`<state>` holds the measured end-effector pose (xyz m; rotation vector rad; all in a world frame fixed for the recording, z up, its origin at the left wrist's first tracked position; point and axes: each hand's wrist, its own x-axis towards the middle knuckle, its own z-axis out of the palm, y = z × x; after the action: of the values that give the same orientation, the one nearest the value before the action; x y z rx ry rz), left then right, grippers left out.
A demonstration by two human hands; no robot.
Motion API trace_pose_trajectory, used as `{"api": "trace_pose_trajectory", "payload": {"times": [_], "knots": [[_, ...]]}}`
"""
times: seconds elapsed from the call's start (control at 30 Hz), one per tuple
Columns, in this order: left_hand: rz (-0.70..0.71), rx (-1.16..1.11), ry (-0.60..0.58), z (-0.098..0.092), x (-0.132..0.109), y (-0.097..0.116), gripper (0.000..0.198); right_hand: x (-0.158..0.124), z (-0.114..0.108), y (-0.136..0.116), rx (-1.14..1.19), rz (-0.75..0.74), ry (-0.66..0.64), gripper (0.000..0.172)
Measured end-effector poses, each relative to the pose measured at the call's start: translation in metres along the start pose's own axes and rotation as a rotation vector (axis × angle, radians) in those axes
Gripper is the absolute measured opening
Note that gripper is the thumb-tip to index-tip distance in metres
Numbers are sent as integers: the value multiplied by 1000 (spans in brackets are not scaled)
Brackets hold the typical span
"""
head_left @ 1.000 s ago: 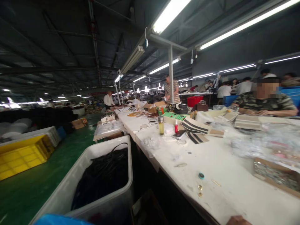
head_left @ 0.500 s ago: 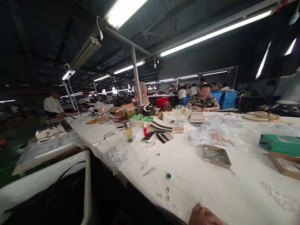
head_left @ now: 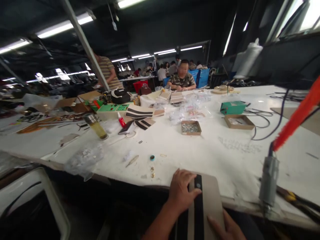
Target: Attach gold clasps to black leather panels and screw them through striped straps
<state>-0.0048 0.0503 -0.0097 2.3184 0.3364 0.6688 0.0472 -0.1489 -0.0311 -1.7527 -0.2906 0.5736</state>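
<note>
A beige panel with black stripes (head_left: 210, 193) lies over the front edge of the table. A small round piece (head_left: 198, 185) shows on one of its black stripes. My left hand (head_left: 182, 190) grips the panel's far left part, thumb on top. Lower down, my right hand (head_left: 226, 228) holds its right edge, with the thumb on the surface; the other fingers are partly hidden. Just left of the panel are two small gold-coloured fittings (head_left: 152, 175), a small blue-rimmed round container (head_left: 152, 157) and a pair of tweezers (head_left: 132, 161).
A cardboard tray of small metal parts (head_left: 191, 128) stands mid-table. Farther right are a green box (head_left: 233, 107) and another shallow tray (head_left: 239, 122). A grey tool with red cord (head_left: 268, 181) hangs at right. A co-worker in camouflage (head_left: 182, 80) sits across the table.
My view has turned right and down. The striped panel and both my hands now show at the table edge; before, only one hand was partly visible at the bottom.
</note>
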Motion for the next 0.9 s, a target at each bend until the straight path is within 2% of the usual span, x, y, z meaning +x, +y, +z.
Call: {"api": "trace_pose_trajectory", "payload": {"times": [0.07, 0.13, 0.23, 0.3, 0.37, 0.43, 0.53, 0.6, 0.63, 0.7, 0.77, 0.83, 0.9], "knots": [[-21, -1, 72, -3, -4, 9, 58, -10, -6, -3, 85, 90, -167, 64], [-83, -20, 179, -3, -18, 21, 55, -16, -7, -9, 149, 73, -240, 66], [-227, -138, 242, -5, -51, 46, 59, -23, -4, -14, 80, -147, -217, 48], [-336, -296, 242, -6, -72, 66, 75, -30, 1, -15, -21, -353, -201, 34], [-447, -465, 249, -9, -86, 85, 87, -39, 8, -17, -126, -533, -239, 37], [-592, -586, 266, -13, -90, 98, 83, -49, 15, -24, -224, -657, -314, 51], [-873, -689, 342, -22, -88, 104, 67, -62, 18, -44, -291, -670, -475, 60], [-1006, -779, 409, -29, -85, 102, 66, -66, 11, -60, -263, -612, -592, 52], [-1033, -840, 436, -31, -84, 101, 67, -66, 6, -67, -238, -598, -608, 44], [-1010, -970, 467, -34, -83, 101, 67, -60, -6, -78, -198, -615, -522, 29], [-940, -1056, 472, -34, -83, 103, 65, -47, -17, -84, -196, -643, -348, 19], [-875, -1072, 447, -32, -83, 108, 59, -29, -22, -87, -220, -640, -236, 19], [-838, -1063, 403, -31, -83, 113, 56, -14, -21, -87, -230, -611, -210, 20]]}}
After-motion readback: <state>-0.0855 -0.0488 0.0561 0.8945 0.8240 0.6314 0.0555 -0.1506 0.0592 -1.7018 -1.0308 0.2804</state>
